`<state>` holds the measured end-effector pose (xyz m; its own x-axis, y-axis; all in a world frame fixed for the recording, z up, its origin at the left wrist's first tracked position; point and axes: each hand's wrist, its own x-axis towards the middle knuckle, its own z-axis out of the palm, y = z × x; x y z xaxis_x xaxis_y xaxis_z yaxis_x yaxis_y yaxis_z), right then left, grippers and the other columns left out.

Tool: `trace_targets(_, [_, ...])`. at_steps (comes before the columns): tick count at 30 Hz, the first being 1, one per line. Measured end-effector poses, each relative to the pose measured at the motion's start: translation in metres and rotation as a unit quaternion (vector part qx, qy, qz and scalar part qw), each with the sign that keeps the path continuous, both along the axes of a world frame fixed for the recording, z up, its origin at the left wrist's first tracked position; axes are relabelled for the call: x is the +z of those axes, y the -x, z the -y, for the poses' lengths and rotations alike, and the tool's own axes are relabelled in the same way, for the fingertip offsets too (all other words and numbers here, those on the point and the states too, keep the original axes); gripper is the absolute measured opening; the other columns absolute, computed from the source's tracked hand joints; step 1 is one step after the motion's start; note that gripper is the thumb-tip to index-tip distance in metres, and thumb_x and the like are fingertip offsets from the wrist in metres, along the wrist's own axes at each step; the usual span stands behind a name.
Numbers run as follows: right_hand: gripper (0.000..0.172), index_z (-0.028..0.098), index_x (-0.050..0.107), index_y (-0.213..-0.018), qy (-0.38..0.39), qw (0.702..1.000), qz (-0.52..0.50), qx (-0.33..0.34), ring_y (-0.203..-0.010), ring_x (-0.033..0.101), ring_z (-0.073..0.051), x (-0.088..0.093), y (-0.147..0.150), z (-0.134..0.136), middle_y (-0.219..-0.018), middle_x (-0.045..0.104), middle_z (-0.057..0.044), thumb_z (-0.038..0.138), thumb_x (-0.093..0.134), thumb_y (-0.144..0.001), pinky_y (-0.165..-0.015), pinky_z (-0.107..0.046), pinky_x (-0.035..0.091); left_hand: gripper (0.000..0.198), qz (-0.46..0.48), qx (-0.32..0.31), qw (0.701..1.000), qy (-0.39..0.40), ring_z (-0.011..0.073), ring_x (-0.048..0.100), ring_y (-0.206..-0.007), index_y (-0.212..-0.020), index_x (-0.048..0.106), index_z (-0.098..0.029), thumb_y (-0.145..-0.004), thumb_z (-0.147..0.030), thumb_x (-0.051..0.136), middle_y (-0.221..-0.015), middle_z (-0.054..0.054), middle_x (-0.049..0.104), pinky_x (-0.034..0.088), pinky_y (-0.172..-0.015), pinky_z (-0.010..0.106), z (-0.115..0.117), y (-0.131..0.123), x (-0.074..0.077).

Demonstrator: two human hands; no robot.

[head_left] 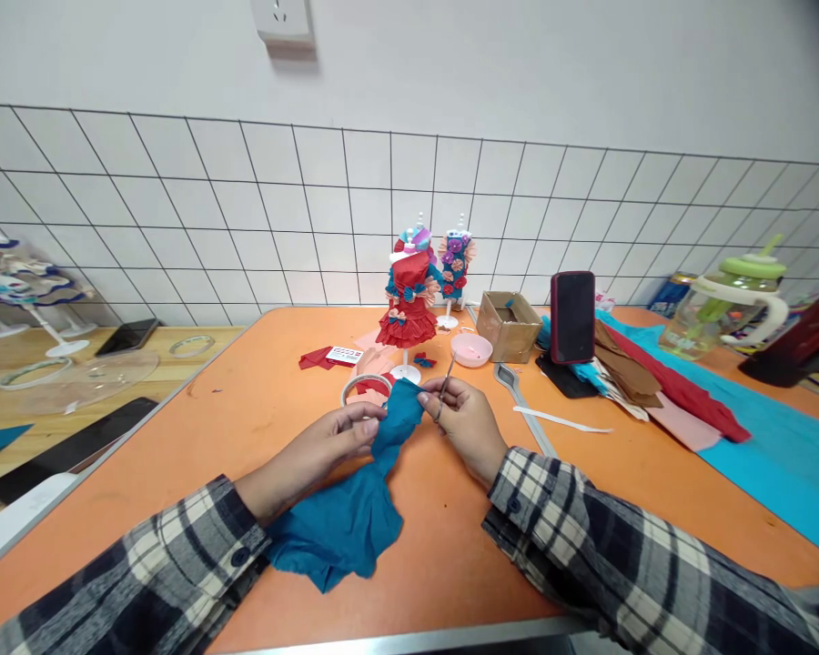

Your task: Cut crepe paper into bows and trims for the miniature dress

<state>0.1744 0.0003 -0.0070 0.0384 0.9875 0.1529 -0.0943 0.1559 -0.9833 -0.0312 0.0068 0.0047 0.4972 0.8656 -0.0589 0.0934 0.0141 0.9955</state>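
Note:
A length of teal crepe paper (345, 528) hangs from my hands down onto the orange table, bunched and creased. My left hand (338, 437) pinches its left edge between thumb and fingers. My right hand (465, 423) is closed round small scissors (445, 387), blades pointing up and away. The right thumb and fingertip also touch the paper's top right corner. Just beyond the hands stands a small dress form in a red ruffled dress (408, 314) with teal and peach trims. A roll of clear tape (367, 389) lies behind my left hand, partly hidden.
At the back are a second decorated dress form (455, 264), a pink bowl (471, 350) and a cardboard box (509, 326). To the right stand an upright phone (572, 317), folded coloured paper (682, 391) and a lidded drinking cup (720, 305). Grey tongs (522, 405) lie beside my right hand.

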Motion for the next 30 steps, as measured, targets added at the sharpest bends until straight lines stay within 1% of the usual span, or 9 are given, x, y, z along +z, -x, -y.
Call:
trace_targets(2, [0.031,0.014,0.061,-0.088,0.002,1.0,-0.001,0.0,-0.058,0.049,-0.008,0.0,0.0,0.0,-0.074,0.061,-0.002,0.037,0.07,-0.069,-0.043,-0.017,0.035,0.04,-0.002,-0.026,0.999,0.029,0.0159,0.058,-0.075,-0.097,0.065,-0.016,-0.068,-0.041,0.077,-0.081,0.002,0.064,0.045,-0.07,0.025,0.001,-0.002,-0.001])
trace_targets(5, [0.034,0.014,0.061,-0.09,0.015,1.0,-0.001,0.006,-0.058,0.051,-0.009,0.0,0.0,0.001,-0.075,0.061,-0.002,0.04,0.071,-0.069,-0.043,-0.017,0.038,0.024,-0.005,-0.063,0.997,0.044,0.0158,0.058,-0.071,-0.081,0.068,-0.014,-0.069,-0.033,0.077,-0.076,0.003,0.066,0.045,-0.071,0.026,0.004,-0.005,0.0])
trace_targets(10, [0.046,0.014,0.061,-0.101,0.047,0.997,0.025,0.055,-0.058,0.05,-0.009,0.003,-0.006,0.001,-0.079,0.062,-0.004,0.051,0.065,-0.074,-0.039,-0.016,0.04,0.019,0.133,-0.011,0.986,0.102,0.0193,0.061,-0.078,-0.089,0.069,-0.015,-0.071,-0.018,0.066,-0.085,0.007,0.068,0.047,-0.08,0.031,0.003,0.0,0.01])
trace_targets(13, [0.049,0.012,0.064,-0.098,0.058,0.979,0.046,0.19,-0.051,0.046,-0.007,0.004,-0.011,0.003,-0.081,0.066,-0.006,0.056,0.059,-0.077,-0.036,-0.015,0.035,0.019,0.162,0.046,0.974,0.149,0.0177,0.059,-0.068,-0.087,0.069,-0.015,-0.072,-0.02,0.061,-0.075,0.005,0.067,0.049,-0.07,0.03,0.0,0.007,0.013])
trace_targets(17, [0.056,0.009,0.066,-0.104,0.09,0.881,0.094,0.455,-0.05,0.049,-0.006,0.006,-0.012,0.009,-0.085,0.069,-0.009,0.059,0.057,-0.079,-0.039,-0.015,0.037,0.017,0.148,0.062,0.983,0.094,0.0143,0.053,-0.063,-0.067,0.063,-0.015,-0.075,-0.029,0.066,-0.058,0.001,0.057,0.045,-0.062,0.024,-0.002,0.01,0.013])
trace_targets(19, [0.058,0.009,0.065,-0.109,0.106,0.846,0.114,0.511,-0.052,0.05,-0.006,0.008,-0.01,0.013,-0.087,0.07,-0.009,0.059,0.056,-0.081,-0.04,-0.015,0.036,0.022,0.115,0.065,0.99,0.044,0.0107,0.048,-0.055,-0.063,0.059,-0.015,-0.075,-0.03,0.07,-0.051,-0.003,0.05,0.04,-0.056,0.021,0.0,0.008,0.013])
trace_targets(22, [0.058,0.011,0.065,-0.112,0.106,0.84,0.132,0.516,-0.054,0.05,-0.006,0.01,-0.009,0.015,-0.088,0.07,-0.009,0.059,0.055,-0.082,-0.039,-0.014,0.034,0.024,0.059,0.06,0.996,0.02,0.0081,0.04,-0.048,-0.068,0.059,-0.015,-0.074,-0.034,0.073,-0.049,-0.005,0.046,0.032,-0.049,0.021,0.002,0.007,0.013])
trace_targets(27, [0.059,0.013,0.066,-0.113,0.102,0.848,0.161,0.494,-0.054,0.046,-0.006,0.013,-0.009,0.015,-0.083,0.069,-0.006,0.061,0.056,-0.08,-0.04,-0.013,0.034,0.026,0.034,0.005,0.999,0.0,0.0098,0.043,-0.053,-0.068,0.054,-0.016,-0.076,-0.035,0.07,-0.053,-0.005,0.047,0.034,-0.052,0.021,0.003,0.008,0.011])
trace_targets(30, [0.059,0.013,0.067,-0.109,0.099,0.864,0.164,0.466,-0.054,0.044,-0.006,0.013,-0.008,0.016,-0.08,0.067,-0.005,0.062,0.058,-0.078,-0.04,-0.013,0.034,0.023,0.002,-0.024,1.0,-0.012,0.0097,0.043,-0.053,-0.079,0.055,-0.016,-0.077,-0.034,0.07,-0.056,-0.006,0.048,0.034,-0.051,0.021,0.007,0.005,0.013])
